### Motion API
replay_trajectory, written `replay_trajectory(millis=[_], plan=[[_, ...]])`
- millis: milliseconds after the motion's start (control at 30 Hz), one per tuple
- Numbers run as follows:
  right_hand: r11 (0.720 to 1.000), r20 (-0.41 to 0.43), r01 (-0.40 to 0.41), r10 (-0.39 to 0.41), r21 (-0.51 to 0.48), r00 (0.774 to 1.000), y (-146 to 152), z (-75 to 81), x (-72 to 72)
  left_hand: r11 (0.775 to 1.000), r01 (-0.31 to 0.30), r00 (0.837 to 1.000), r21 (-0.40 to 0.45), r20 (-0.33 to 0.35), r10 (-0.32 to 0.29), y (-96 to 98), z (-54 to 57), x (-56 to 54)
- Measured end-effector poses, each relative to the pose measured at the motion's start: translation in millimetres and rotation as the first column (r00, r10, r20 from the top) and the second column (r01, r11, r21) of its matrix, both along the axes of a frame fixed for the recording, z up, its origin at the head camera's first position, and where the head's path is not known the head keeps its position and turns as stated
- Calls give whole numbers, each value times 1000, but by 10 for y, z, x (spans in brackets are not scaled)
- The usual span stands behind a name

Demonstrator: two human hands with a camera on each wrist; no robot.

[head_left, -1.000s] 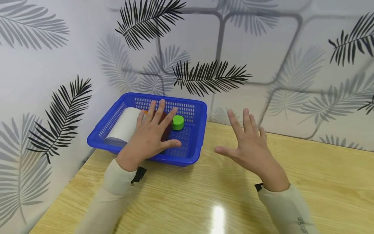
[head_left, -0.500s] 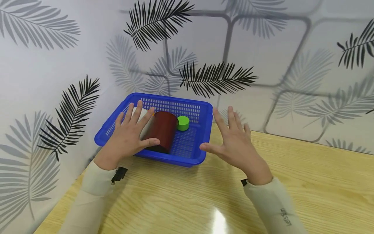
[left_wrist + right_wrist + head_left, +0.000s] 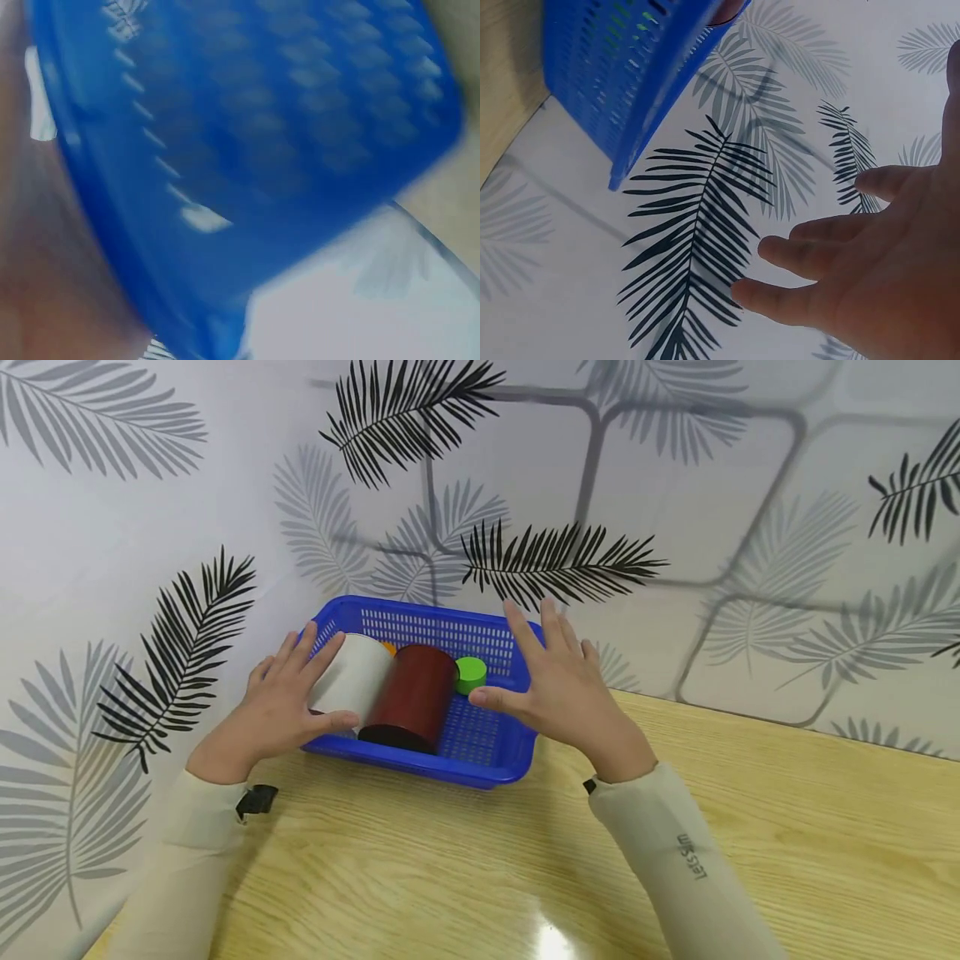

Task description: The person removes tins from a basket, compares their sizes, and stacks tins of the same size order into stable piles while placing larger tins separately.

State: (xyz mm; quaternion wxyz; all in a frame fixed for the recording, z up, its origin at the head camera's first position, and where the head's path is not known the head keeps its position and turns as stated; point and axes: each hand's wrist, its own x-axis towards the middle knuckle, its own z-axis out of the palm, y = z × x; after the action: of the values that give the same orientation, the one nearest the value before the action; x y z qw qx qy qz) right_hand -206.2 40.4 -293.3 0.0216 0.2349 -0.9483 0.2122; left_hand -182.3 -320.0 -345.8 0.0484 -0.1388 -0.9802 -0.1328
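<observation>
A blue perforated basket (image 3: 450,770) stands at the table's far left corner against the wall. In it lie a white cylinder (image 3: 351,681) and a dark red cylinder (image 3: 412,697) side by side, with a green disc (image 3: 471,674) and an orange bit (image 3: 387,648) behind. My left hand (image 3: 288,693) is at the basket's left end with straight fingers, thumb by the white cylinder's front. My right hand (image 3: 551,685) is spread at the basket's right end, thumb near the green disc. The left wrist view is a blurred basket wall (image 3: 247,150). The right wrist view shows the basket (image 3: 622,67) and my spread right hand (image 3: 870,277).
The wooden table (image 3: 525,877) stretches to the right and toward me. A wall with a leaf pattern (image 3: 675,510) runs close behind and to the left of the basket.
My left hand slid from above the cylinders to the basket's left end. My right hand moved from over the table up to the basket's right end.
</observation>
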Motion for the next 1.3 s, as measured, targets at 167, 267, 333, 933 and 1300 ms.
replay_trajectory(millis=[167, 267, 333, 933, 1300], plan=[[999, 27, -25, 26, -36, 999, -199, 117, -131, 998, -23, 999, 65, 38, 20, -247, -47, -1], [995, 47, -46, 50, -92, 998, -343, 165, -216, 994, -34, 997, 107, 74, 26, -352, -69, -7], [988, 56, -61, 70, -145, 996, -451, 176, -276, 988, -34, 994, 153, 106, 17, -414, -94, -17], [979, 209, 60, -18, -195, 978, -1019, -178, -618, 947, -83, 947, 312, 320, -22, -664, -187, -21], [975, 595, 122, 14, -187, 804, -1053, -573, -690, 947, -70, 948, 314, 316, -34, -669, -211, -3]])
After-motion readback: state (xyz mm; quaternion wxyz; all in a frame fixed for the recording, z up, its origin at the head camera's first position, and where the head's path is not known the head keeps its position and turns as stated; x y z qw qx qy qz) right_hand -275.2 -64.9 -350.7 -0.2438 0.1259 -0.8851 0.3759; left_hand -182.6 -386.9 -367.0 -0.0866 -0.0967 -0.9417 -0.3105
